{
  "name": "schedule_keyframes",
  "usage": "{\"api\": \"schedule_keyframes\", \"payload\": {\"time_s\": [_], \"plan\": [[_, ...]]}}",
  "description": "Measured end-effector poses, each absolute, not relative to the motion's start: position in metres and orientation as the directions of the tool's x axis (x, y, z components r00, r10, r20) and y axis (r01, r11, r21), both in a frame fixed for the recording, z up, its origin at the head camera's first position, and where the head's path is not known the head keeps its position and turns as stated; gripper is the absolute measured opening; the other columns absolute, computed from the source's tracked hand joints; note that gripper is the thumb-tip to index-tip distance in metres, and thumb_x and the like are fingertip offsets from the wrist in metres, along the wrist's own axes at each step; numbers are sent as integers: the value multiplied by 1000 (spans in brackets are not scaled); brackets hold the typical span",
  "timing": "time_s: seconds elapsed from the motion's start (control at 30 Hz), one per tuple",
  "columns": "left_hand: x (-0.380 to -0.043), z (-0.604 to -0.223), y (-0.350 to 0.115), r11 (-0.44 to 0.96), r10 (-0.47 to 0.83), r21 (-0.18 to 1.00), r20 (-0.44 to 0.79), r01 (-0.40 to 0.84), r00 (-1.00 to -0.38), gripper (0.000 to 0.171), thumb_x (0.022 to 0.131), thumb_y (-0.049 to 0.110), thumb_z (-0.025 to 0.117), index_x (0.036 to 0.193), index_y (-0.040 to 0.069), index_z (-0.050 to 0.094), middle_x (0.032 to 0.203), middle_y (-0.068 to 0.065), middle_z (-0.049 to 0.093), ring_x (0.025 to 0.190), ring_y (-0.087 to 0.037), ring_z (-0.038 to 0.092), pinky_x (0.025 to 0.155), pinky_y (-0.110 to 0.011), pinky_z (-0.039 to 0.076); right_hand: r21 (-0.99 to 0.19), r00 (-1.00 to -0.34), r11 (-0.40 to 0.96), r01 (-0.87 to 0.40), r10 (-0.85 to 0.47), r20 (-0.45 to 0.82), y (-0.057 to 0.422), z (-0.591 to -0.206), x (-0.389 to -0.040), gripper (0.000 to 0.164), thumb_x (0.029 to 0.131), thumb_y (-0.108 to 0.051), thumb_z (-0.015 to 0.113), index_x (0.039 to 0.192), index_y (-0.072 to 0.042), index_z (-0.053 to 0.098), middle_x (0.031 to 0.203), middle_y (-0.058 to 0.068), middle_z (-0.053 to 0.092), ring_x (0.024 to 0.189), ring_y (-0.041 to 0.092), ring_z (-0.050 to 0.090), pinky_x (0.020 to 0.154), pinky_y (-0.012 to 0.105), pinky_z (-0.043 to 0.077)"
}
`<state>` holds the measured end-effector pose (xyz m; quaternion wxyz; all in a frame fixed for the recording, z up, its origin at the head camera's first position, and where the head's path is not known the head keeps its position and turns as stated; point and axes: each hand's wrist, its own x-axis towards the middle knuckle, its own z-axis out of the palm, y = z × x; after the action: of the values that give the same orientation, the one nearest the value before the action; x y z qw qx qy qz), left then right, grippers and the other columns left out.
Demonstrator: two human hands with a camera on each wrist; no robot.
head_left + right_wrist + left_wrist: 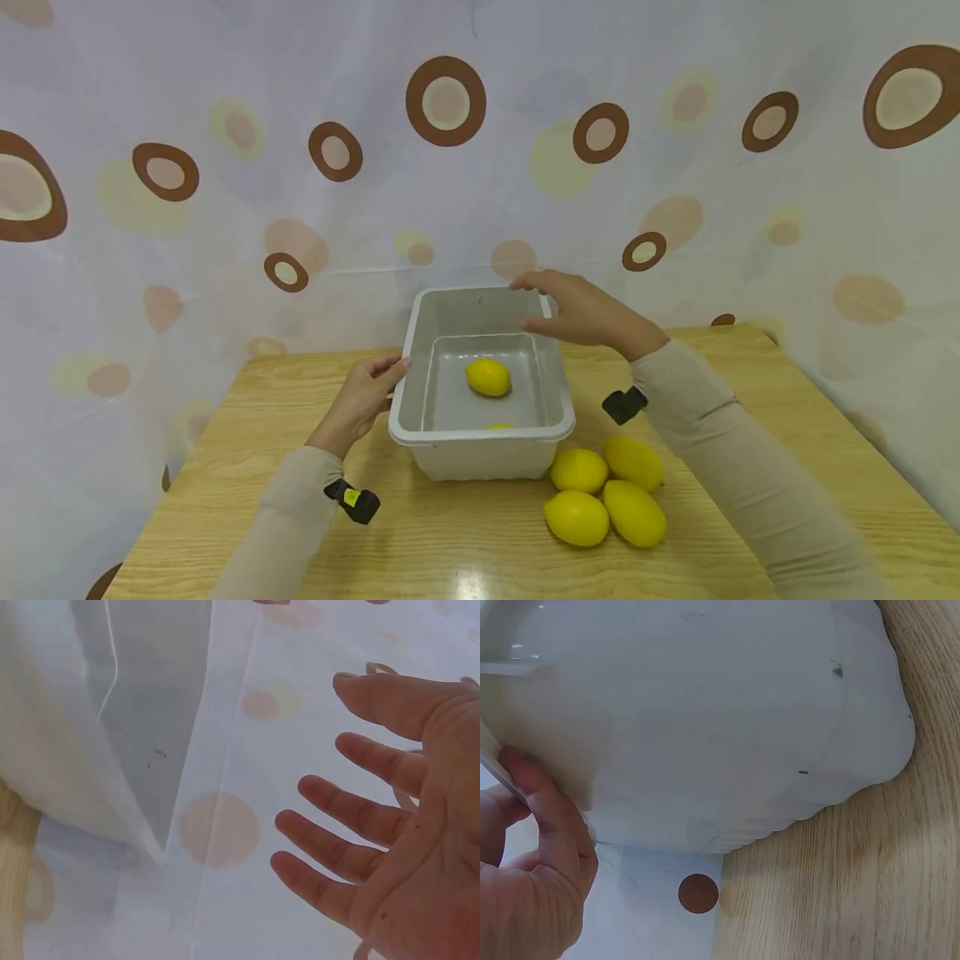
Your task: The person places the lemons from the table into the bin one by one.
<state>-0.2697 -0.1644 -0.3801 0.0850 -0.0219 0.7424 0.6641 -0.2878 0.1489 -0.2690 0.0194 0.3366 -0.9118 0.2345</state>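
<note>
A light grey plastic bin (480, 459) stands on the table, its inside facing me. My left hand (362, 395) grips its left rim; in the left wrist view the fingers (551, 814) curl at the rim, against the outer wall. One yellow lemon (488, 377) lies on the bin floor, and a second lemon (501, 427) peeks over the front rim, mostly hidden. Above the bin's far right corner hovers my right hand (573, 310). The right wrist view shows that palm (405, 877) bare, with fingers spread and nothing held.
Several lemons (606, 492) sit in a cluster on the wooden table (420, 542), just right of the bin's front corner. Behind the table hangs a pale curtain (375, 225) with brown and yellow round shapes, close to the bin's far end.
</note>
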Motion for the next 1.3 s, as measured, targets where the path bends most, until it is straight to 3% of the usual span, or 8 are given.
{"api": "schedule_keyframes", "payload": {"time_s": [0.23,0.47,0.67,0.87,1.07,1.3], "plan": [[-269,-379,-163,119,66,980,-166,-158,-984,46,99,25,54,136,-1,48,126,-19,54,100,-21,59,81,-35,55,-403,-809,706,-582,-552,201,197,-290,-254,57,92,-21,65,141,-2,42,144,19,43,132,39,38,106,57,31],[-268,-378,-162,128,70,979,-168,-158,-983,47,99,27,54,137,-1,47,128,-19,53,105,-25,58,83,-36,55,-398,-824,728,-559,-539,171,229,-327,-224,58,93,-26,65,140,-2,43,140,19,47,127,40,43,101,58,37],[-269,-379,-163,129,68,980,-162,-152,-984,48,99,27,54,137,-1,46,127,-19,54,101,-21,60,80,-33,55,-464,-843,724,-511,-526,109,243,-361,-207,56,93,-33,63,137,-2,46,137,21,49,125,42,45,98,59,39],[-269,-380,-163,126,65,980,-163,-154,-984,49,99,28,54,138,-2,46,129,-20,53,104,-23,59,82,-35,55,-559,-849,701,-443,-528,10,252,-390,-201,58,93,-37,61,137,-2,45,136,24,48,122,46,46,95,61,41],[-269,-381,-163,118,59,981,-161,-153,-985,48,99,27,55,137,-1,47,127,-20,55,98,-19,61,79,-33,55,-624,-824,656,-424,-565,-35,257,-411,-205,57,94,-32,62,136,3,45,133,30,48,115,50,49,88,64,43],[-269,-381,-162,113,63,982,-160,-152,-985,48,99,29,55,136,0,48,126,-19,56,98,-19,61,79,-32,55,-641,-831,669,-376,-550,-86,257,-419,-207,59,94,-34,61,137,4,44,131,30,50,117,46,49,94,63,39]]}}
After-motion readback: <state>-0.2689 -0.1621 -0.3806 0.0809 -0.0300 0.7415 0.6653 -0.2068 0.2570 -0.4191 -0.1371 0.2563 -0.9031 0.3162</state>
